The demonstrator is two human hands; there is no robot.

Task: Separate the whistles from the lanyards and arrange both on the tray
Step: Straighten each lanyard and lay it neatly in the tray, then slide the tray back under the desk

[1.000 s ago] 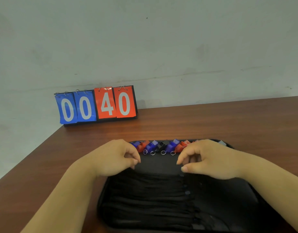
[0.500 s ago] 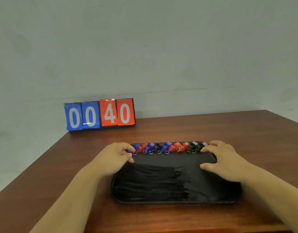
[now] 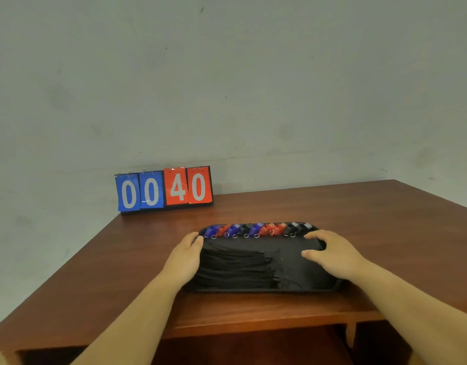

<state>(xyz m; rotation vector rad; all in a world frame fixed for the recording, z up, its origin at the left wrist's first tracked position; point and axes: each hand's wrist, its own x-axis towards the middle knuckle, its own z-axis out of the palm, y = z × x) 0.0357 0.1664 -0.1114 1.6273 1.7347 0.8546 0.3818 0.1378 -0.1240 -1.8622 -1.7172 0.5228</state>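
A black tray (image 3: pixel 300 288) lies on the brown table. Along its far edge runs a row of several whistles (image 3: pixel 256 229), blue, red and black, each with a small metal ring. Black lanyards (image 3: pixel 237 270) lie bundled side by side in the tray's left and middle part. My left hand (image 3: pixel 186 255) rests against the tray's left edge, fingers together, thumb near the leftmost blue whistle. My right hand (image 3: pixel 329 252) lies on the tray's right side with fingers spread, holding nothing.
A flip scoreboard (image 3: pixel 164 189) reading 00 40 stands at the table's back left by the wall. The table's front edge (image 3: pixel 253 322) is close to me, with dark space beneath it. The table's left edge slants away beside my left arm.
My view has pulled back and up. Both hands have slid apart from the middle of the tray to its left and right sides. The whistle row now shows in full.
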